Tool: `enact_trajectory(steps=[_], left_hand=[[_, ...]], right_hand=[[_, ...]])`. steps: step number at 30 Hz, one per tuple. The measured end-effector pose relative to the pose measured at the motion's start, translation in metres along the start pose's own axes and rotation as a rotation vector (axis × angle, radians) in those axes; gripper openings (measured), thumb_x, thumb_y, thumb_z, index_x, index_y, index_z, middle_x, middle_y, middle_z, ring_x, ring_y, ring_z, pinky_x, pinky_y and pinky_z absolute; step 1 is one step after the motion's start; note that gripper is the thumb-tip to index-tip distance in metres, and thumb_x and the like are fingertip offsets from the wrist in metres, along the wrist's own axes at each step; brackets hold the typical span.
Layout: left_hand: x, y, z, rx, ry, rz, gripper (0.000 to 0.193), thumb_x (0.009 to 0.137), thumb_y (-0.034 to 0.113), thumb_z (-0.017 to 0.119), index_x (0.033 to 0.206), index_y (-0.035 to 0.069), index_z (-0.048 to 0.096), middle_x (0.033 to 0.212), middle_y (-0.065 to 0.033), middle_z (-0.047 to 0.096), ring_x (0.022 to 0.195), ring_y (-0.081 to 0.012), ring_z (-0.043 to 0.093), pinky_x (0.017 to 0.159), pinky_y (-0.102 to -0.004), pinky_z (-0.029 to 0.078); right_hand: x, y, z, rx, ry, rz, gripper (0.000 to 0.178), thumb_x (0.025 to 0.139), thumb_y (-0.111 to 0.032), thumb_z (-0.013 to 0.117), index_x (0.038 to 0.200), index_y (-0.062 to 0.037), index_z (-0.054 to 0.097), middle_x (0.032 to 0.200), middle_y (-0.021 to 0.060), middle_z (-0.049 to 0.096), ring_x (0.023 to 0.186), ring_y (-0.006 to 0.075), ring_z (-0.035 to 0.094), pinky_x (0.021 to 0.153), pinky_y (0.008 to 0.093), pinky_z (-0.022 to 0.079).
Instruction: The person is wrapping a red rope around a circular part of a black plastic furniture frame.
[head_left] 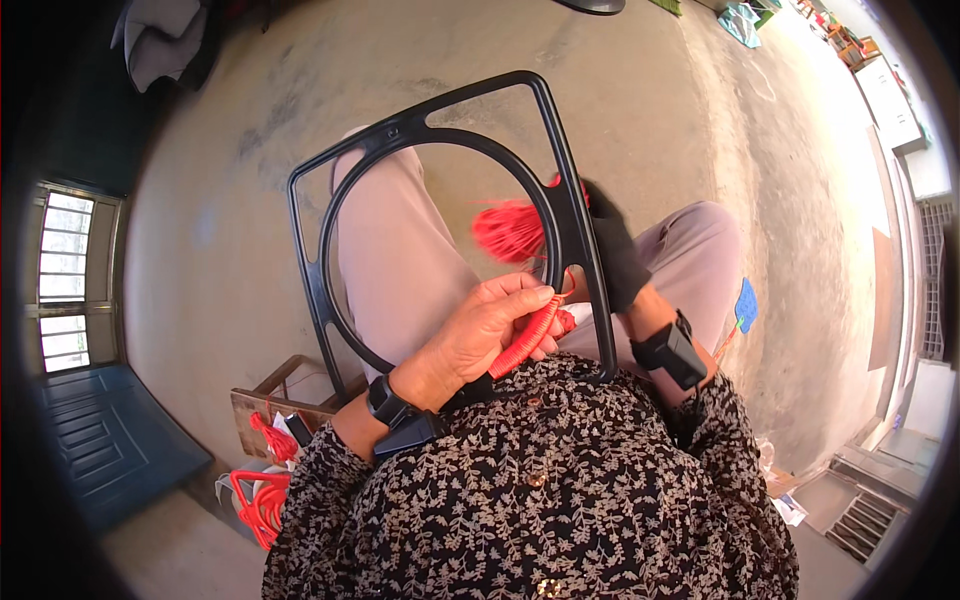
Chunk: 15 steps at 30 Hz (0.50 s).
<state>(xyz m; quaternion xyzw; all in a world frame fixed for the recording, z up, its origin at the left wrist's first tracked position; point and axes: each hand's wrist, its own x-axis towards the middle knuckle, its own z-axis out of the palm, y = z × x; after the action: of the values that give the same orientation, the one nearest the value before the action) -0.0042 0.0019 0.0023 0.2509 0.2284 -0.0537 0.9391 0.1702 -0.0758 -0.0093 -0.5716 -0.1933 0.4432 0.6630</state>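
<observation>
A black frame (568, 215), with a large round ring inside a squared outline, stands tilted over my lap. Red cord (525, 345) is wound tightly in side-by-side turns round the ring's near right part. My bare left hand (500, 325) closes on this wrapped stretch, its thumb pressing the end of the winding. A loose bundle of red cord (508, 230), smeared by motion, hangs within the ring's opening at its right side. Behind the frame's right bar, my right hand (615, 255) in a black glove grips the bundle; the frame partly hides its fingers.
Beside my left arm, a wooden stool (262, 420) bears more red cord (275, 437). Red looped pieces (262, 508) lie below it. A blue swatter-like thing (745, 305) is beyond my right knee. A dark chair with grey cloth (165, 45) stands at the far left.
</observation>
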Motion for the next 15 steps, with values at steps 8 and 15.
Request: enact_trajectory(steps=[8, 15], left_hand=[[0.003, -0.012, -0.011, -0.159, -0.234, 0.130, 0.024, 0.093, 0.017, 0.054, 0.114, 0.004, 0.053, 0.093, -0.0108, 0.064, 0.080, -0.0195, 0.063, 0.060, -0.0307, 0.053], [0.006, -0.017, -0.012, 0.039, 0.102, 0.285, 0.023, 0.090, 0.011, 0.057, 0.110, -0.001, 0.055, 0.092, -0.0109, 0.064, 0.068, -0.0152, 0.064, 0.055, -0.0245, 0.053]], right_hand=[[-0.014, -0.018, 0.031, 0.658, -0.452, 0.369, 0.062, 0.092, -0.044, 0.046, 0.133, 0.0021, 0.037, 0.109, 0.0205, 0.058, 0.098, 0.0293, 0.060, 0.091, 0.0415, 0.047], [-0.025, -0.023, 0.020, 0.398, -0.422, 0.282, 0.057, 0.085, -0.019, 0.062, 0.132, 0.0024, 0.037, 0.120, 0.0147, 0.054, 0.110, 0.0249, 0.055, 0.096, 0.0387, 0.044]])
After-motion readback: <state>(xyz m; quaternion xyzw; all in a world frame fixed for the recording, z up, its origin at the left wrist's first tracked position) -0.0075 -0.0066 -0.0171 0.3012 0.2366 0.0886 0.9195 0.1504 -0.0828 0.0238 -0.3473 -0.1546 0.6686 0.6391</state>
